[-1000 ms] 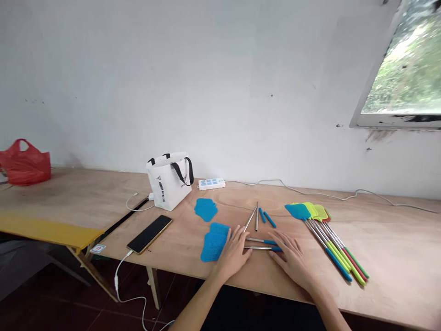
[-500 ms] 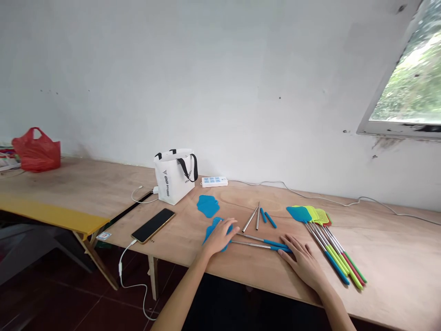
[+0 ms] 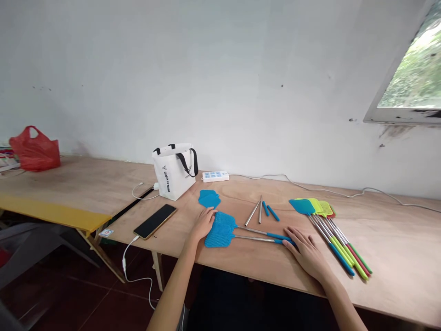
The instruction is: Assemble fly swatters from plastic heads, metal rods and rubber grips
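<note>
Two blue fly swatters [image 3: 220, 233] lie flat near the table's front edge, heads to the left and handles to the right. My left hand [image 3: 204, 224] rests at the left edge of their heads, fingers stretched out. Over the handle ends lies my right hand [image 3: 305, 249], its fingers spread and flat; the very ends are hidden beneath it. Loose blue swatter heads [image 3: 209, 198] sit just beyond my left hand. Two metal rods [image 3: 253, 213] and two blue handle grips [image 3: 273, 213] lie behind the swatters. To the right is a row of several assembled swatters [image 3: 332, 239] in blue, yellow-green, red and green.
A phone [image 3: 155, 221] on a white cable lies at the left. Behind it stand a white bag [image 3: 175, 177] and a power strip [image 3: 215, 176], whose cord runs along the wall. On the neighbouring table [image 3: 89, 184] sits a red plastic bag [image 3: 37, 151].
My left hand has slid left off the swatter heads, uncovering them. My right hand stays on the handles. The view has shifted slightly.
</note>
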Demonstrator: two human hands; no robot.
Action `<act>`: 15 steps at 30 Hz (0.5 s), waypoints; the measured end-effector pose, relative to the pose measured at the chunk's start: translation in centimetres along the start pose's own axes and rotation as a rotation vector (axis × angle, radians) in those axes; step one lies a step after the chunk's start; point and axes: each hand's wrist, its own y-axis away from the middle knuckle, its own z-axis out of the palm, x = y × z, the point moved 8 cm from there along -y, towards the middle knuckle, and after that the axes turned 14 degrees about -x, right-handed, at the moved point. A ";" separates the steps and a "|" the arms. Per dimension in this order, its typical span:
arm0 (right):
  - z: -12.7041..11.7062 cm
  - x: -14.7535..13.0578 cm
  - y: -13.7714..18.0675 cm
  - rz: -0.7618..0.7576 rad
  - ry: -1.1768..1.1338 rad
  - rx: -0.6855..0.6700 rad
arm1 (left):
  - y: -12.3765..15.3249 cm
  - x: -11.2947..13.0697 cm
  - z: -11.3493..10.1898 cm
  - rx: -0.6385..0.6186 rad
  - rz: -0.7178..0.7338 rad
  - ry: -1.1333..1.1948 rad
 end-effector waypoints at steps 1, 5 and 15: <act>-0.1 -0.1 0.0 -0.001 0.001 0.002 | -0.1 0.2 0.1 -0.005 0.003 -0.009; -0.2 -0.1 0.1 0.005 -0.001 -0.003 | 0.0 0.4 0.0 -0.026 0.023 -0.021; -0.5 -0.5 0.3 0.008 0.000 -0.018 | 0.3 0.3 0.1 -0.039 0.016 -0.004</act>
